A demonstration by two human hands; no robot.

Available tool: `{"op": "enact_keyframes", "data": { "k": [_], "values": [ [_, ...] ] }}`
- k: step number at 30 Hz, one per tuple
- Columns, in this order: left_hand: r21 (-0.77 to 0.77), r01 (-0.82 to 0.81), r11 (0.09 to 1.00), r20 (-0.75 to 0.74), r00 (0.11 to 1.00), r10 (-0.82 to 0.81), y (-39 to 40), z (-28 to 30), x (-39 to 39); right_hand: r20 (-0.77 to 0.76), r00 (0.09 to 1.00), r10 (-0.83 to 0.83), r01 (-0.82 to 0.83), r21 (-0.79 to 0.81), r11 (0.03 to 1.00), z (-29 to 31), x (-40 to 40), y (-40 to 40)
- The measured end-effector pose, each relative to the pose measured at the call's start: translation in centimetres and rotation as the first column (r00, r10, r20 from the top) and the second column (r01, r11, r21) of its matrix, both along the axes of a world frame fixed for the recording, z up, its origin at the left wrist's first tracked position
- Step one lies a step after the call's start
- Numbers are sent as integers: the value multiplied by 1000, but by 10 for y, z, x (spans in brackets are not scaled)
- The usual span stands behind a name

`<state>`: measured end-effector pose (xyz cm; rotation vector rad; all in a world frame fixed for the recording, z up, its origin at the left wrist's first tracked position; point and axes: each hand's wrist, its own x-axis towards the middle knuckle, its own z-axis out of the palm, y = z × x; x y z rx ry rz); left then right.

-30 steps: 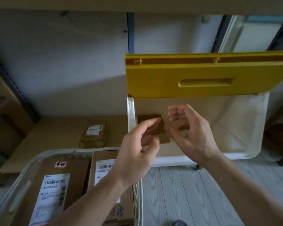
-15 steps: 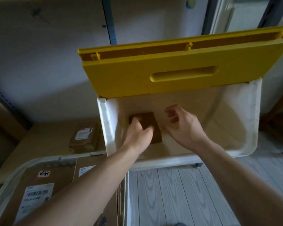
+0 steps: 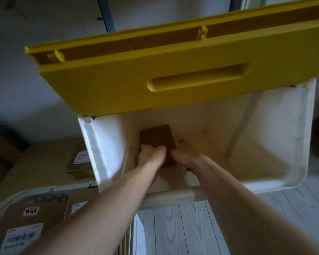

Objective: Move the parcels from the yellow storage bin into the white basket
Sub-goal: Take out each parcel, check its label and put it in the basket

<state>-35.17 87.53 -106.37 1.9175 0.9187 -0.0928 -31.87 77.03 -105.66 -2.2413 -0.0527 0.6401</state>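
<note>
Two hands: left hand [image 3: 151,155] and right hand [image 3: 187,155] reached deep into the yellow-lidded storage bin [image 3: 265,144].
Fingers: both curled onto the near edge of a small brown parcel [image 3: 157,137]; the exact grip was blurred.
Parcel position: on the bin floor, near its left wall.
White basket [image 3: 0,205]: lower left, holding labelled boxes [image 3: 17,227].
Risk: a shallow edge grip could slip, or the lifted parcel could knock the raised yellow lid [image 3: 136,85].
</note>
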Motion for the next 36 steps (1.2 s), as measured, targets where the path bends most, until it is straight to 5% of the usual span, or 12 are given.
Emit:
{"op": "enact_keyframes", "data": {
  "k": [14,21,31,36],
  "values": [
    [59,-47,997,39,998,45,1,6,3,25,975,-221,221,28,975,7,6,-3],
    [70,-128,989,150,982,116,-10,34,-16,-164,895,-415,445,404,799,37,-15,-13],
    [64,2,998,321,947,-23,-17,78,-75,-16,993,-118,114,409,905,65,-91,-29],
    [59,-6,998,390,921,-18,-9,90,-105,233,965,-125,80,191,978,73,-114,-34]
  ]
}}
